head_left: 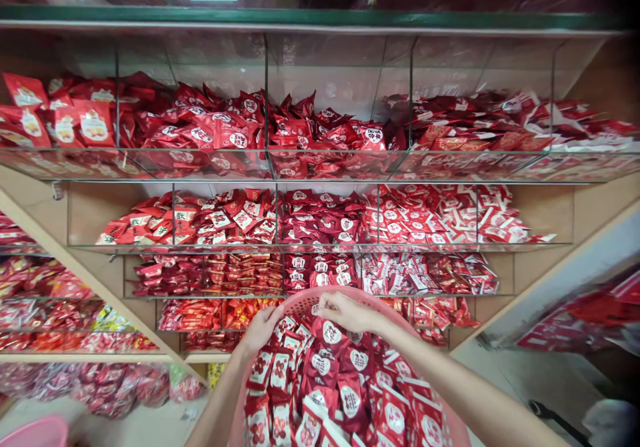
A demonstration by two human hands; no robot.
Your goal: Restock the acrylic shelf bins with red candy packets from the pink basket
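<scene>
A pink perforated plastic basket stands in front of me, heaped with small red packets that bear white labels and characters. My left hand is closed on its far left rim, the fingers curled over the edge. At the basket's far side, my right hand is closed in a pinch above the heap. A dark red packet with a white label shows at its fingertips. White-and-red packets fill the basket's left side.
Ahead rise glass-fronted shelves, divided into bins of red packets. A slanting wooden board edges them at the left. Bagged packets lie on the floor at left, near a pink tub.
</scene>
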